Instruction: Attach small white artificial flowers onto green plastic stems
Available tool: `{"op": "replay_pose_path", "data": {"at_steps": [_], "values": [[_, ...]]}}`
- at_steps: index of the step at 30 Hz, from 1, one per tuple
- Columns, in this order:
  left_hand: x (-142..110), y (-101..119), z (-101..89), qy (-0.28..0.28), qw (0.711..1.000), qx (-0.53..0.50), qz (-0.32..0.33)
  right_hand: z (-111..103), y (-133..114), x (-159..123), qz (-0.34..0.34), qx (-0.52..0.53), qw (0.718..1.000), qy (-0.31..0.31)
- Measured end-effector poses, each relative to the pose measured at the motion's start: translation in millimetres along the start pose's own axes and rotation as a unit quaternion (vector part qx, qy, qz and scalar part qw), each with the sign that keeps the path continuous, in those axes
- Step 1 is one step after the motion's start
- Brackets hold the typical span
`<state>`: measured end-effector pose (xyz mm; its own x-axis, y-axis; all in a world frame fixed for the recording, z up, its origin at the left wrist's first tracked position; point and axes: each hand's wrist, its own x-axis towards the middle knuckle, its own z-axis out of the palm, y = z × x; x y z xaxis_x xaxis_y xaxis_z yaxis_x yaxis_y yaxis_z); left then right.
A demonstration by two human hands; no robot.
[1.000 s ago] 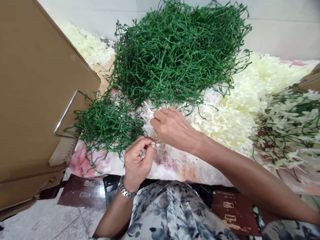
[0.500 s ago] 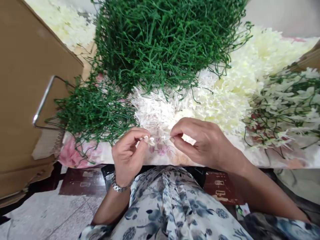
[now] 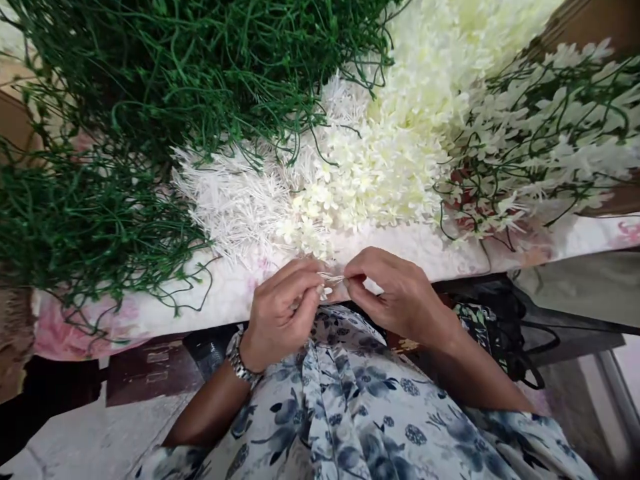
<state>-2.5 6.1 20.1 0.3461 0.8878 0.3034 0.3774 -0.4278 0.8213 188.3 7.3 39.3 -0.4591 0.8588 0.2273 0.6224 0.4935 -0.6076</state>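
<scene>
My left hand [image 3: 285, 313], wearing a metal-band watch [image 3: 239, 360], pinches a small white artificial flower [image 3: 325, 292] between thumb and finger. Thin white strands [image 3: 331, 276] stretch across the narrow gap to my right hand [image 3: 400, 297], whose thumb and forefinger are closed on their ends. Both hands hover by the front edge of the cloth-covered table [image 3: 235, 293]. Just beyond them lie a pile of white spiky strands [image 3: 240, 200] and a heap of cream-white flower heads [image 3: 380, 167].
A tall mass of green artificial stems [image 3: 210, 73] fills the back left, with a smaller green bunch [image 3: 85, 227] in front. White flowers on green stems [image 3: 545, 133] lie at the right, beside a cardboard box [image 3: 590, 27]. A dark bag [image 3: 490, 333] sits below the table edge.
The view has swung right and down, so the table piles appear farther left and higher. My hands have come closer together, both still pinching, with the white strands now plainer between them.
</scene>
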Motion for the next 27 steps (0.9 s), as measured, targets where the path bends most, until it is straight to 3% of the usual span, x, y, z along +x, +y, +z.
{"op": "replay_pose_path", "data": {"at_steps": [4,10,12,16,19,22,24,27], "values": [[-2.8,-4.4,-3.6,-0.022,0.996,0.083,-0.017,3.8,14.5,-12.3,0.021,-0.083,0.996,0.004],[-3.7,-3.8,-10.7,-0.056,0.989,0.132,-0.027,5.6,17.8,-16.6,0.026,-0.265,0.961,-0.074],[-3.8,-1.3,-13.3,-0.041,0.989,0.139,-0.039,4.0,16.7,-16.3,0.021,-0.295,0.953,-0.069],[-4.7,2.9,-18.9,0.042,0.992,0.088,-0.077,0.3,18.5,-16.1,0.020,-0.306,0.948,-0.083],[-5.7,3.7,-21.4,0.076,0.990,0.010,-0.119,-2.4,20.0,-17.3,0.036,-0.215,0.975,-0.034],[-6.3,3.2,-19.0,0.103,0.978,-0.045,-0.175,-4.3,15.5,-18.7,0.067,-0.045,0.996,0.046],[-5.3,3.6,-14.8,0.120,0.964,-0.087,-0.219,-4.1,8.4,-18.7,0.103,0.072,0.990,0.067],[-1.0,7.3,-8.4,0.131,0.939,-0.152,-0.278,-0.7,-5.5,-15.2,0.139,0.233,0.959,0.078]]}}
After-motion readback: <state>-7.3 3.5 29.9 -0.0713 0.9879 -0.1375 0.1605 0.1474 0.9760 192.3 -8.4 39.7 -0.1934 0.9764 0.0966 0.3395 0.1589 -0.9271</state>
